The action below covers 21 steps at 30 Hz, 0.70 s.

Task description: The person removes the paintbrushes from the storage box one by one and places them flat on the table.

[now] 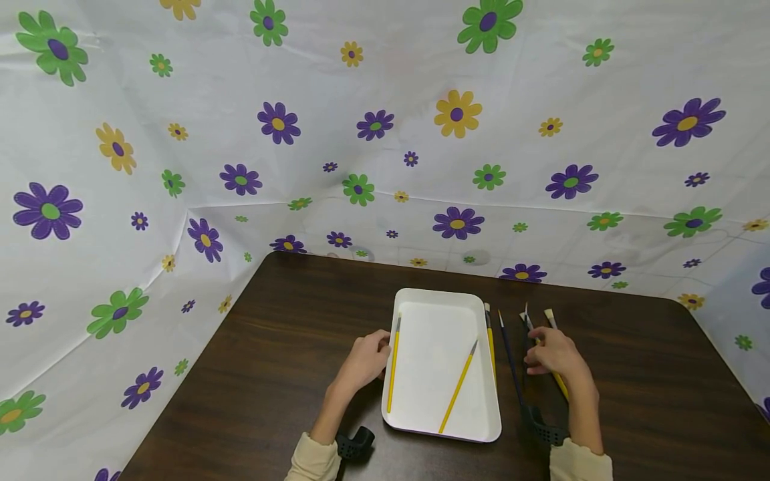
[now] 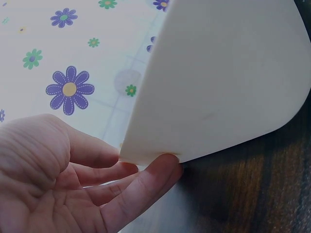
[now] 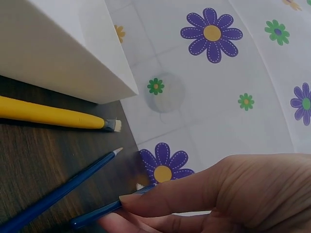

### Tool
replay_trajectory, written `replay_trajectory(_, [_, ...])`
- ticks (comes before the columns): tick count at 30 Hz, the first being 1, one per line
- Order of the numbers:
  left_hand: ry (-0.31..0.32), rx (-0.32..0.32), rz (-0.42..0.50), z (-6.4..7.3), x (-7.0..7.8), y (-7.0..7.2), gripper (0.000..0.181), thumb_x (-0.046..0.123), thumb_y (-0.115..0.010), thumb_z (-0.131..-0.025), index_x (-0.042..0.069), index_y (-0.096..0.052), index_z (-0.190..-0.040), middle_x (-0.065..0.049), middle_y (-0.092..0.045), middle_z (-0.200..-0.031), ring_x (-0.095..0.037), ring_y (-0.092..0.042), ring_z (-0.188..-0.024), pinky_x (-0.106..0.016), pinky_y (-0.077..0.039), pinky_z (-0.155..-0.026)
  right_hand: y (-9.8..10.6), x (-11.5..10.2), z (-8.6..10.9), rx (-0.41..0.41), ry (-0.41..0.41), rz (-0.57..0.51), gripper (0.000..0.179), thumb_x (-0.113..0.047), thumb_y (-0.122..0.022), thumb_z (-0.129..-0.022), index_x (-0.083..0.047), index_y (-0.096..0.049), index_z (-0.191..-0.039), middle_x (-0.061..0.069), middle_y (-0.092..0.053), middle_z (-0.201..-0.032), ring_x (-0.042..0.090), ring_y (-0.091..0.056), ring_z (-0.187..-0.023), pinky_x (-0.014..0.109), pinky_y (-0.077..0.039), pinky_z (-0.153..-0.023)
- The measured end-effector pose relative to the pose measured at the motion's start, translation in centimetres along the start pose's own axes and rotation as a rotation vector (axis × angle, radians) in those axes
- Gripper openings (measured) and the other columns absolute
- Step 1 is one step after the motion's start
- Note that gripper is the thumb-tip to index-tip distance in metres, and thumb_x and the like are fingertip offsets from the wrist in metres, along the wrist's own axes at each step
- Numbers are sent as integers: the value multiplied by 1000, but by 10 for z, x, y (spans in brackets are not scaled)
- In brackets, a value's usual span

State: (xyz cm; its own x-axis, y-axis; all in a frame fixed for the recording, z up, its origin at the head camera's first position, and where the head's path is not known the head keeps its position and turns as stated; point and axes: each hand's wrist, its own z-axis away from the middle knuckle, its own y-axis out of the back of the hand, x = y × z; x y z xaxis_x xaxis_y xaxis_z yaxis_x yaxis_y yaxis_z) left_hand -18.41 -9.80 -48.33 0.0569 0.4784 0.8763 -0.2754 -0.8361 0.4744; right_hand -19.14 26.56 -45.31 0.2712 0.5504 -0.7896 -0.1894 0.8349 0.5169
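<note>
A white tray (image 1: 436, 354) lies on the table with two yellow-handled paintbrushes inside, one along its left wall (image 1: 394, 367) and one slanted near its right side (image 1: 460, 391). My left hand (image 1: 365, 361) grips the tray's left wall, thumb and fingers at its edges in the left wrist view. To the right of the tray, my right hand (image 1: 558, 354) pinches a dark blue paintbrush (image 3: 99, 213) between thumb and fingers. Another blue paintbrush (image 1: 511, 357) lies between that hand and the tray. A yellow brush (image 1: 490, 344) rests against the tray's right side.
Beside and partly under the right hand are other brushes, including a pale-bristled one (image 1: 550, 316) and a yellow handle (image 1: 561, 385). The dark wooden table (image 1: 301, 334) meets a white flowered cloth (image 1: 325, 160) at its back and left.
</note>
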Motion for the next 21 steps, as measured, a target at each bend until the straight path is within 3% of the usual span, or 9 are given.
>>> replay_trajectory(6, [1, -1, 3, 0, 0, 0, 35, 4, -51, -105, -10, -58, -136, -19, -70, -105, -25, -70, -76, -36, -59, -59, -2, 0, 0, -13, -1, 17, 50, 16, -55, -91, 27, -36, -137, 30, -63, -93, 24, -70, -74, 36, -62, -65])
replay_trajectory(21, [-6, -5, 16, 1, 1, 1, 34, 3, -51, -104, -10, -58, -135, -20, -70, -106, -27, -71, -78, -36, -60, -59, -4, 1, -2, -13, -26, 41, 52, 17, -58, -87, 27, -38, -134, 26, -63, -85, 23, -70, -65, 35, -62, -62])
